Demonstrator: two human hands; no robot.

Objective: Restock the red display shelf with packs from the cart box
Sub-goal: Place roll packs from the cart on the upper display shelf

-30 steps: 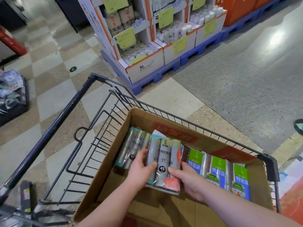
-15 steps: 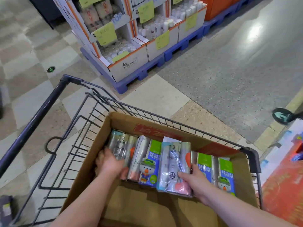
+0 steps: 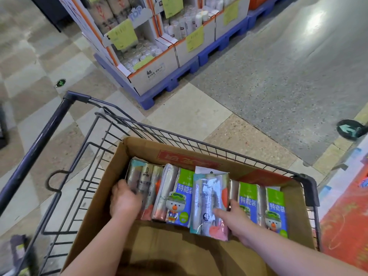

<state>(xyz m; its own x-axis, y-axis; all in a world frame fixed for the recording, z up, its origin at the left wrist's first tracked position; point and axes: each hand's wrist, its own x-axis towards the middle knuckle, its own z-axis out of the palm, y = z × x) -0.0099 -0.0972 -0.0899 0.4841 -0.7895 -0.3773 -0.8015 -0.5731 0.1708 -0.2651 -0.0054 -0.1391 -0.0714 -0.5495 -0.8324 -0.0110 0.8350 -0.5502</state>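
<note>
**Two hands in the cart box, a pack in each**

Reaches both bare arms into the cardboard box (image 3: 179, 248) from the near side of the wire cart (image 3: 39, 139) that carries it. Closes the left hand (image 3: 124, 200) over the lower end of the leftmost silver pack (image 3: 142, 181), knuckles up and fingers curled round its edge, with that pack down in the row along the box's far wall. Grips with the right hand (image 3: 235, 218) a silver-and-pink pack (image 3: 209, 196), thumb stretched across the front, the other fingers tucked behind it and out of sight. Shows this pack lying over the row, white hang tab toward the far wall, covering part of its neighbours.

Counts two packs between the held ones: a silver pack on edge (image 3: 166, 186) and a green-and-blue pack (image 3: 182, 196) printed with a snowman-like figure. Finds further green-and-blue packs (image 3: 249, 202) to the right of the right hand, two of them side by side against the box wall.

Takes in, beyond the cart, white display stands (image 3: 151, 62) on blue pallets (image 3: 169, 85), hung with yellow-green tags (image 3: 123, 34). Catches a red surface (image 3: 346, 222) at the right edge, just beside the cart; cannot tell whether it belongs to a shelf. Picks out a green arrow marker (image 3: 348, 129) and a round green sticker (image 3: 60, 83) on the floor.
</note>
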